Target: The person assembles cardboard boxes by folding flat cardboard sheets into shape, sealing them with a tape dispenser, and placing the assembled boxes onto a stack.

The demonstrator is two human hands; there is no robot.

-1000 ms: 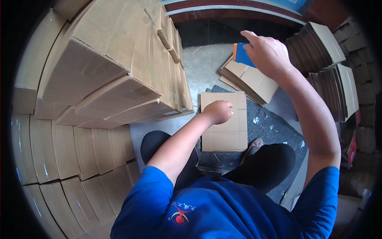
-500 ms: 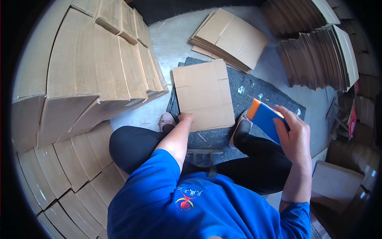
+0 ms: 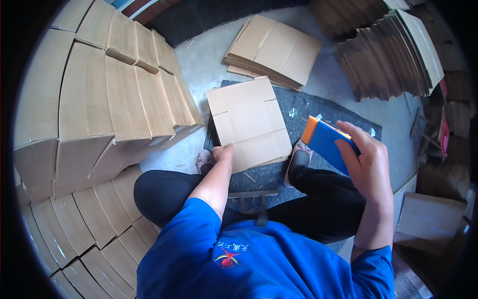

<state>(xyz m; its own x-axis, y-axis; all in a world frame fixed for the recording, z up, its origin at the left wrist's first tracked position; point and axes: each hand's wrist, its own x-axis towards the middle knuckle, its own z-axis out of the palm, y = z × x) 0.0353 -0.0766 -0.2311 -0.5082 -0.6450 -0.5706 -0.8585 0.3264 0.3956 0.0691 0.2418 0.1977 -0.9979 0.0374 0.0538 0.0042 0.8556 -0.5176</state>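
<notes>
A folded-flat cardboard box [image 3: 251,124] lies on the dark mat between my feet, turned a little to one side. My left hand [image 3: 222,152] is closed on its near left edge, with the thumb on top and the other fingers hidden. Another layer of cardboard shows just under its near right edge. Off to the right, my right hand [image 3: 366,157] holds a flat blue block-shaped tool with an orange end [image 3: 328,149] above my right leg, apart from the cardboard. The tool's exact kind cannot be made out.
A stack of flattened boxes [image 3: 274,50] lies on the floor beyond the mat. Tall rows of cardboard boxes [image 3: 84,94] stand along my left. Upright bundles of flat cardboard [image 3: 383,60] stand at the far right. Scraps litter the dark mat [image 3: 338,112].
The flat box has turned slightly anticlockwise, and my left hand has shifted left with its edge. My right hand still holds the blue and orange tool at about the same place.
</notes>
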